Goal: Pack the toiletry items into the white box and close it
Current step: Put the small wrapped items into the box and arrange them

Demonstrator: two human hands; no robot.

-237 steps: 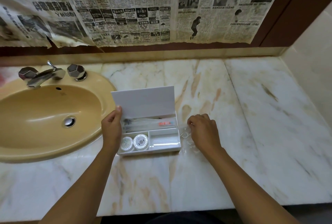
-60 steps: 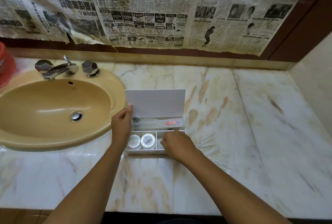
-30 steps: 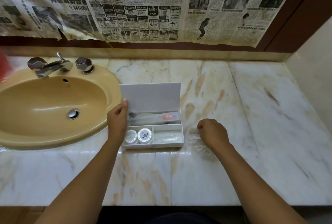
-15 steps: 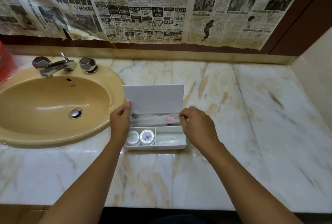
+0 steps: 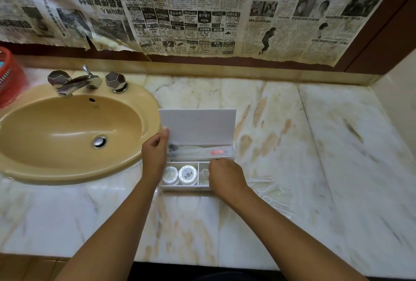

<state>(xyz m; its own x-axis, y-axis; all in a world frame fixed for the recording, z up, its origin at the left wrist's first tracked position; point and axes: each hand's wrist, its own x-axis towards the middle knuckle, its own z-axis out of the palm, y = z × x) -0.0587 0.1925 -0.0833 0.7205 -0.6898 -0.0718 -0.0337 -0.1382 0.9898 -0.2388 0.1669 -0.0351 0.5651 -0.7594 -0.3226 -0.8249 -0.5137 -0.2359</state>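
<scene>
White box (image 5: 180, 187) sitting on the marble bench (image 5: 315, 145), just right of the sink (image 5: 67, 136). Lid (image 5: 198, 126) standing up, open. Long back slot holding a wrapped toothbrush (image 5: 198, 153) with a red mark near its right end. Front left slot holding two round tubs (image 5: 180, 174), side by side and touching. Front right slot mostly hidden under the right hand (image 5: 225, 177); something small and clear showing at its left edge, too blurry to name.

Left hand (image 5: 155, 156) gripping the box's left side, thumb tip up against the lid's lower left corner. Right hand over the front right slot, fingers curled down into it. Cannot tell whether anything is pinched there.

Clear plastic packets (image 5: 270, 188) lying on the bench just right of the box, near the right wrist.

Shiny tap (image 5: 76, 82) with two knobs behind the sink. Red basket (image 5: 9, 78) at the far left edge. Old newspaper (image 5: 202, 10) stuck across the wall above the bench.
</scene>
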